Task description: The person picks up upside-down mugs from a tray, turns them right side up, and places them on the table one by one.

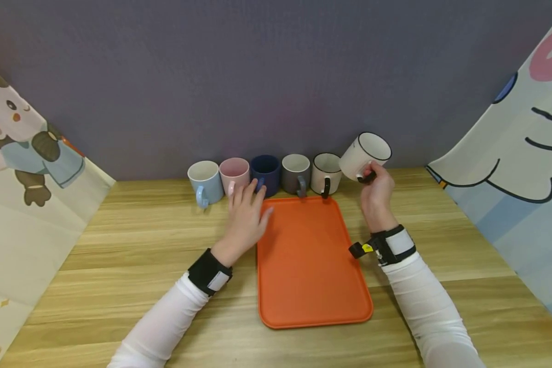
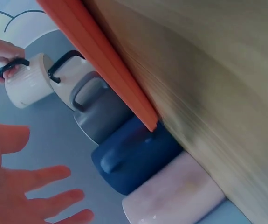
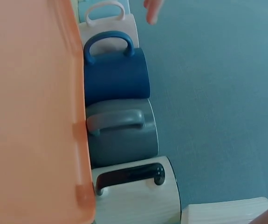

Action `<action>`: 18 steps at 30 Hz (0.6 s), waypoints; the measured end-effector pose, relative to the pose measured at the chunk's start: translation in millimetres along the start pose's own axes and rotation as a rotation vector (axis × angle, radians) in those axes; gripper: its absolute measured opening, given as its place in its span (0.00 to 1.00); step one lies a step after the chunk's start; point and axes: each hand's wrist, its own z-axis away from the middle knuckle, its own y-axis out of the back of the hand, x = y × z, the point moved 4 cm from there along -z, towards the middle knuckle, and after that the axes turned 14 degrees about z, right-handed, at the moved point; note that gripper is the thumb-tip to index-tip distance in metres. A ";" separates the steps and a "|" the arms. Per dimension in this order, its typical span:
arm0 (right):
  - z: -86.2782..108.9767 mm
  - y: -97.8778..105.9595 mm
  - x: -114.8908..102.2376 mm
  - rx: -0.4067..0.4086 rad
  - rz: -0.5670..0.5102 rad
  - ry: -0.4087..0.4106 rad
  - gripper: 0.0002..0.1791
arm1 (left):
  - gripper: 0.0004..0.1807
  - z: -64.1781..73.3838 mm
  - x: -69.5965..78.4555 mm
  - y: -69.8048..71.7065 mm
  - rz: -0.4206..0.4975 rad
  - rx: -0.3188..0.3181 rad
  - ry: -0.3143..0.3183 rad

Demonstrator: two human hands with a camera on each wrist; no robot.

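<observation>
My right hand grips the black handle of a white mug with a black rim. This mug is tilted at the right end of a row of mugs. Beside it stand a second white, black-rimmed mug, a grey mug, a navy mug, a pink mug and a light blue mug. Fingers spread, my left hand hovers in front of the pink and navy mugs. In the left wrist view nothing lies between its fingers.
An orange tray lies on the wooden table, its far edge close to the mug handles. Behind the row rises a grey wall panel. Cartoon-printed sheets flank the table on both sides.
</observation>
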 end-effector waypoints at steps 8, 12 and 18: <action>-8.9 7.0 -1.8 0.049 0.005 0.003 0.15 | 0.29 9.4 -17.0 6.8 -0.022 -0.048 0.059; -12.8 10.0 0.0 0.071 0.019 -0.003 0.16 | 0.29 15.7 -25.6 12.3 -0.039 -0.094 0.093; -18.0 15.4 4.5 0.096 0.037 -0.025 0.16 | 0.29 24.9 -37.0 22.9 -0.045 -0.120 0.133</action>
